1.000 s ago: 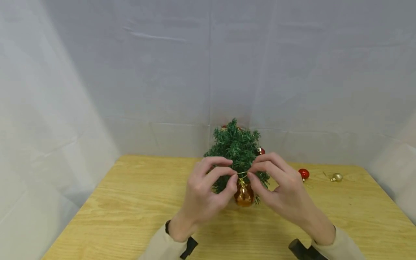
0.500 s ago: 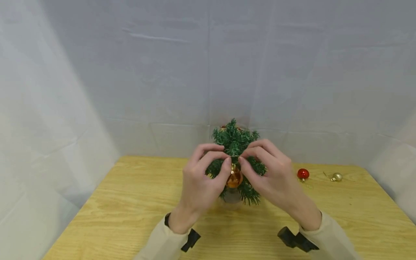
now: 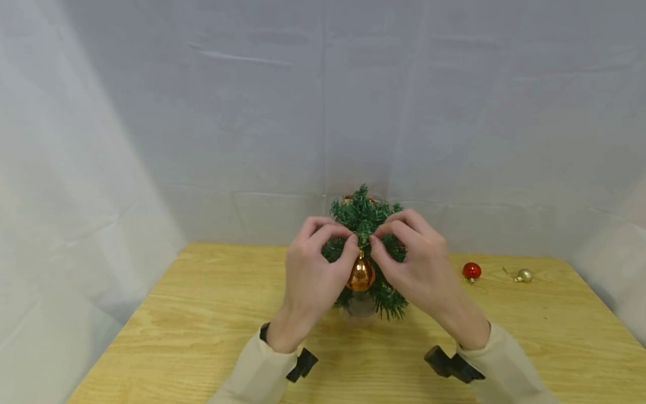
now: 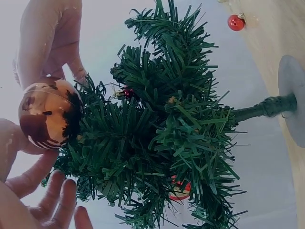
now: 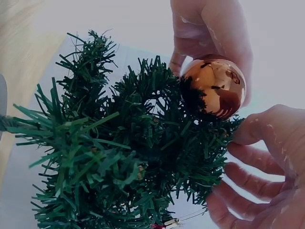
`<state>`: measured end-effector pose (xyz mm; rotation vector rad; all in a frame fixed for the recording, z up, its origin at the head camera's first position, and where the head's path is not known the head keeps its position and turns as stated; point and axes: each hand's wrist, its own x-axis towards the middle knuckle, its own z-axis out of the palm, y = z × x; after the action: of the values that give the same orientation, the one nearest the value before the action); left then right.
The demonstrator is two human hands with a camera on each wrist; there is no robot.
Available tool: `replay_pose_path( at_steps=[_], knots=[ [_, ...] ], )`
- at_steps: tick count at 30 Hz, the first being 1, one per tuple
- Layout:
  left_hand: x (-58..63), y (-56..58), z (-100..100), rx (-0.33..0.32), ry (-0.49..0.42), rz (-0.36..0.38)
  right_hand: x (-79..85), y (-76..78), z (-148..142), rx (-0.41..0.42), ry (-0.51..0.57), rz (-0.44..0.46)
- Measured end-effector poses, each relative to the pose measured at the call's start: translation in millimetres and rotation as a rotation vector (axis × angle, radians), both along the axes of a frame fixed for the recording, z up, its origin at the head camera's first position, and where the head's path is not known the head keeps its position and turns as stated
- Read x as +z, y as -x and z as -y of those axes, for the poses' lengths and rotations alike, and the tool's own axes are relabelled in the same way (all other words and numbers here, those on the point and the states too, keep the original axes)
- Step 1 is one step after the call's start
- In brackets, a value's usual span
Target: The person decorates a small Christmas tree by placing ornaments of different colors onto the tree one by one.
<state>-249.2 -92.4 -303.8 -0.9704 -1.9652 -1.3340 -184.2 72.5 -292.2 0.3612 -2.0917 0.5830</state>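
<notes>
Left hand (image 3: 315, 269) and right hand (image 3: 421, 266) face each other, thumb and forefinger of each brought together in a narrow pinch at the hanging loop of a shiny copper-orange ball ornament with a gold cap (image 3: 360, 275); the loop itself too fine to make out; remaining fingers bent; ball hangs just below the fingertips, between the hands, in front of the foliage; cannot tell whether it touches the needles.

Beige sleeves (image 3: 262, 373) and black wrist straps (image 3: 303, 365) at the wrists; small green artificial tree with bristly needles (image 3: 363, 216) upright just beyond the hands, on a round grey base (image 4: 291, 100); a red ornament (image 4: 180, 188), partly hidden, among its branches.

Farther out, to the person's right, a glossy red ball (image 3: 471, 271) on the light wood-grain table (image 3: 202, 314); beyond it, a smaller pale-gold ball (image 3: 525, 275), apart from the red one; a pale, creased sheet (image 3: 323, 112) behind everything.
</notes>
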Motion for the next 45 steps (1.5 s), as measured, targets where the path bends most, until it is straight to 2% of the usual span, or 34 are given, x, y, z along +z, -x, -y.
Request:
replay_pose_path(
  at_steps=[7, 16, 19, 24, 29, 34, 39, 45],
  knots=[
    [-1.1, -0.5, 2.4, 0.0, 0.101, 0.084, 0.8, -1.9, 1.3, -0.058, -0.07, 0.091],
    [-3.6, -1.6, 3.5, -0.029, 0.153, 0.119, 0.1, -5.5, 1.6, -0.037, -0.074, 0.158],
    [-4.8, -1.9, 3.9, -0.045, 0.145, 0.13, -1.5, -5.6, 1.0, -0.022, -0.058, 0.145],
    [-6.3, -0.3, 6.6, -0.088, 0.111, 0.12, -3.9, -7.9, -1.4, 0.028, -0.015, 0.066],
    [-8.7, 3.3, 12.8, -0.124, 0.068, 0.094, -3.6, -16.9, -7.3, 0.053, 0.01, 0.015],
    [-14.6, 9.1, 22.1, -0.12, 0.048, 0.095, -4.2, -26.8, -18.6, 0.03, 0.021, -0.024],
    [-21.0, 19.7, 29.2, -0.099, 0.06, 0.107, -4.7, -35.1, -34.6, -0.004, 0.054, -0.015],
    [-28.3, 31.5, 31.7, -0.135, 0.105, 0.148, -7.8, -41.8, -57.3, -0.04, 0.068, -0.047]
  ],
)
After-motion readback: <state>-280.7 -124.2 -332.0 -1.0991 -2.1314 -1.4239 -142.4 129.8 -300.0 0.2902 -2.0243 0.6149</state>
